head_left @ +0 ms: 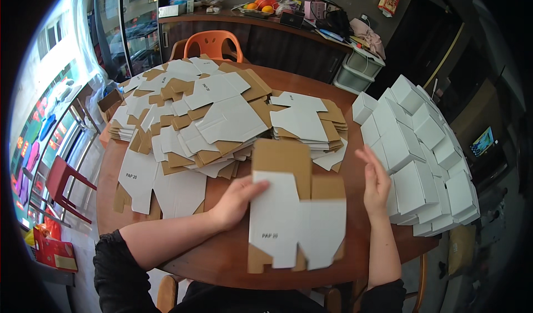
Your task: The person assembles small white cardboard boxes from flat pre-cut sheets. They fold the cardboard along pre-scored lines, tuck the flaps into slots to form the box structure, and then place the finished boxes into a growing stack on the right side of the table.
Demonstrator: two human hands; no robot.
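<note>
A flattened cardboard box (277,213), white with brown flaps, is upright or tilted in front of me over the near part of the table. My left hand (239,199) grips its left edge, thumb on the white face and the other fingers hidden behind. To the right of the flat box, my right hand (375,182) is raised with fingers stretched out, apart from it and holding nothing. Beyond my left hand spreads a large heap of flat box blanks (222,119). A smaller stack of blanks (302,121) lies beside that heap.
Folded white boxes (411,185) are piled high along the table's right side, close to my right hand. The round brown table (222,246) fills the middle. An orange chair (214,41) stands behind it, before a sideboard (266,46) with fruit and bags. A red stool (66,188) is at left.
</note>
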